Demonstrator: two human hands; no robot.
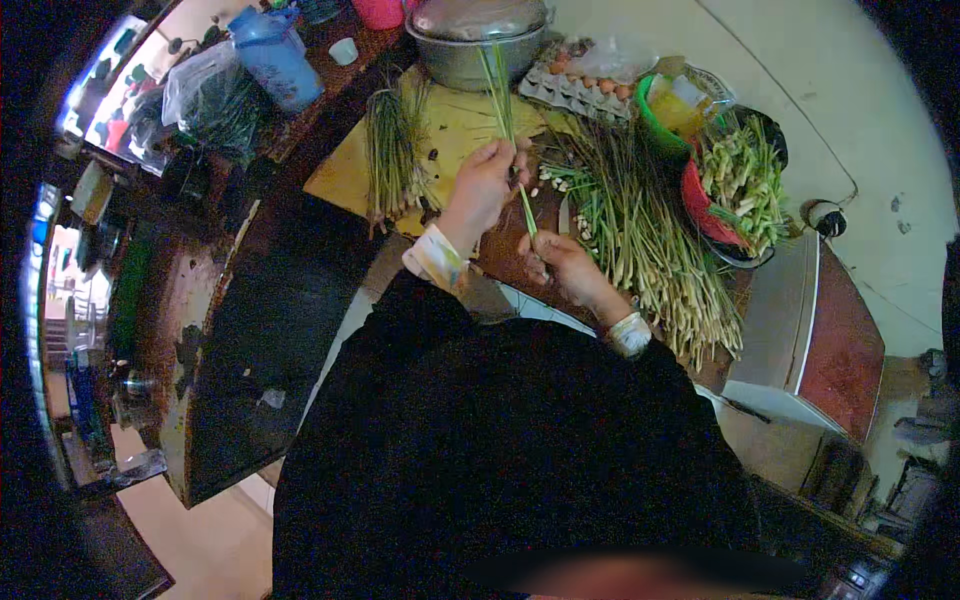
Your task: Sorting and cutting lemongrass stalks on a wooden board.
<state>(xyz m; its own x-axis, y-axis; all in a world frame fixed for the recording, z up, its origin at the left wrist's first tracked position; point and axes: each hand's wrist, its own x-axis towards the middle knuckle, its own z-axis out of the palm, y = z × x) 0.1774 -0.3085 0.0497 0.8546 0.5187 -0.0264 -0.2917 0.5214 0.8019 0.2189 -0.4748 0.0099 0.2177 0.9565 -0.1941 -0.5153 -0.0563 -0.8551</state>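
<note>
Several green lemongrass stalks (528, 208) run upright between my two hands, over the front of the brown work surface (499, 247). Around their middle closes my left hand (487, 184), the long leaves rising above it. Lower down and to the right, my right hand (562, 266) pinches their lower end. A big heap of lemongrass (652, 247) lies just right of my hands, pale bases towards me. To the left, a smaller lemongrass bundle (394, 157) rests on a yellow sheet or board (465, 112). What looks like a knife blade (564, 216) shows beside the heap.
At the back stands a lidded metal pot (480, 64), beside an egg tray (574, 97) with eggs. Further right are a green bowl (651, 112) and a red container (701, 199) of cut stalks. A blue plastic pitcher (277, 67) stands back left, near a dark counter (292, 277).
</note>
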